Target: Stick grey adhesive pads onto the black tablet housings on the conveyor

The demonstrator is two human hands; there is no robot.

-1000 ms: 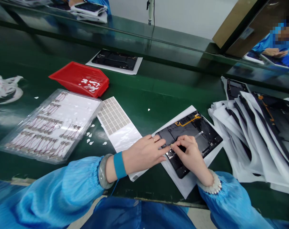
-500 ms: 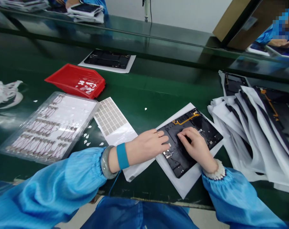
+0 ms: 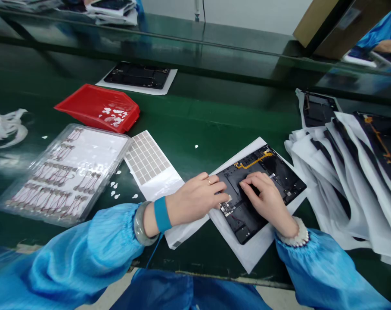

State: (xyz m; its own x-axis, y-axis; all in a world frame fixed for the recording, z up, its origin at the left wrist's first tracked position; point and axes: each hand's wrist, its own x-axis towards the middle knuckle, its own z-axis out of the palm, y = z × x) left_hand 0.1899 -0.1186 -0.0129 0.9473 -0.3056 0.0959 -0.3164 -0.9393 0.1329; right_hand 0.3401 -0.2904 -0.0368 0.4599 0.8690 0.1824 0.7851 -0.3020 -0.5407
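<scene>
A black tablet housing (image 3: 237,217) lies tilted on a white sheet (image 3: 249,258), with an orange flex cable (image 3: 253,161) along its far edge and a small circuit board (image 3: 226,209) at its left. My left hand (image 3: 200,196) grips the housing's left edge with bent fingers; its thumb is hidden. Over the middle of the housing, my right hand (image 3: 263,193) is closed in a pinch, and whatever is between thumb and finger cannot be made out. Beside my left hand lies a sheet of grey square stickers (image 3: 147,157), partly under the wrist.
At left, a clear tray (image 3: 108,150) carries rows of small wired parts. Behind it stands a red bin (image 3: 82,101) with white scraps. Another housing (image 3: 137,75) lies further back. Stacked housings between white sheets (image 3: 324,172) stand at right. A cardboard box (image 3: 314,26) is behind.
The camera view has shifted slightly. Both hands keep nearly the same position on the housing; the left fingers have moved a little.
</scene>
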